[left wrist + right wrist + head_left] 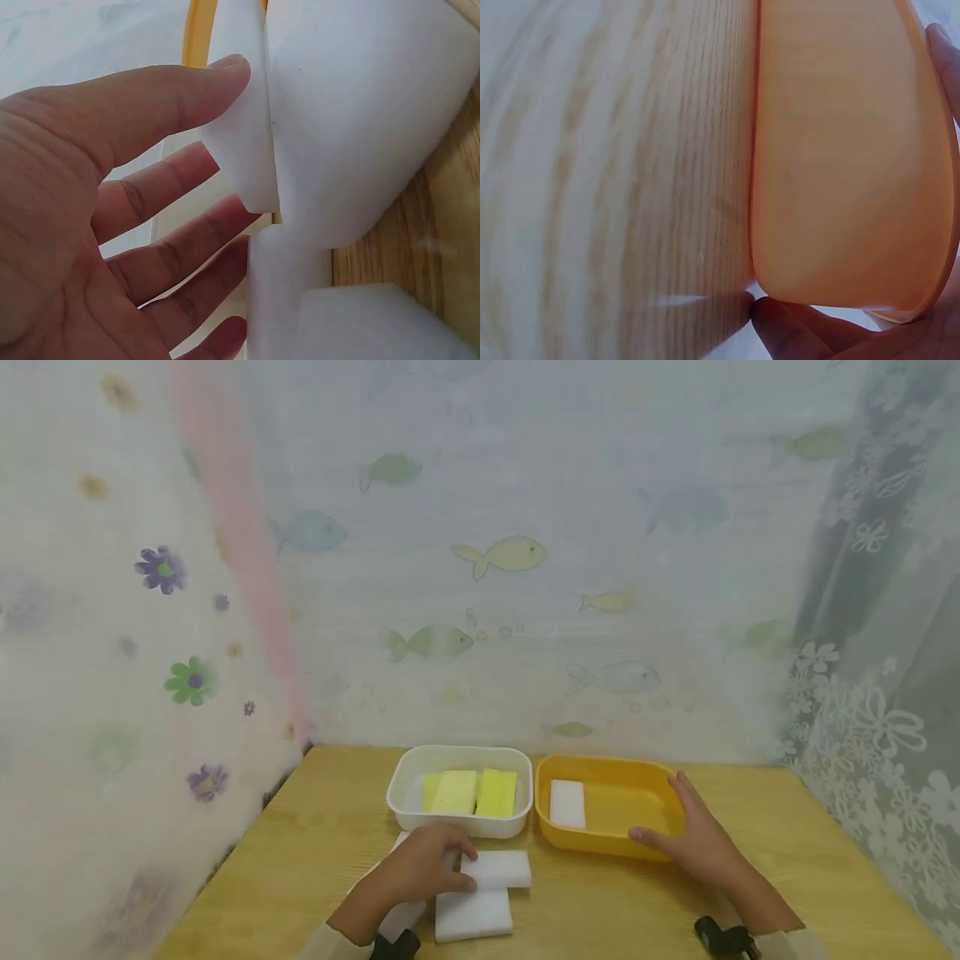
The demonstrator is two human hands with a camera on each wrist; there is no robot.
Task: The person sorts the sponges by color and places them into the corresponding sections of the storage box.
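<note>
My left hand (423, 864) pinches the left end of a white sponge block (501, 868) between thumb and fingers. That block overlaps another white block (472, 918) lying in front of it. In the left wrist view the thumb (217, 82) presses on the near face of the held block (238, 150), with the fingers behind it. More white blocks (401, 920) lie partly hidden under the left hand. My right hand (705, 839) grips the right end of a yellow-orange plastic tray (607, 843), thumb at the near rim. One white block (567, 803) sits inside that tray, at its left end.
A white plastic tray (397, 797) stands left of the orange one, close beside it. Yellow sponge blocks (497, 793) lie in it. Both trays stand on a wood-grain table (262, 868), near a wall (480, 693) with painted fish. A lace curtain (877, 727) hangs at the right.
</note>
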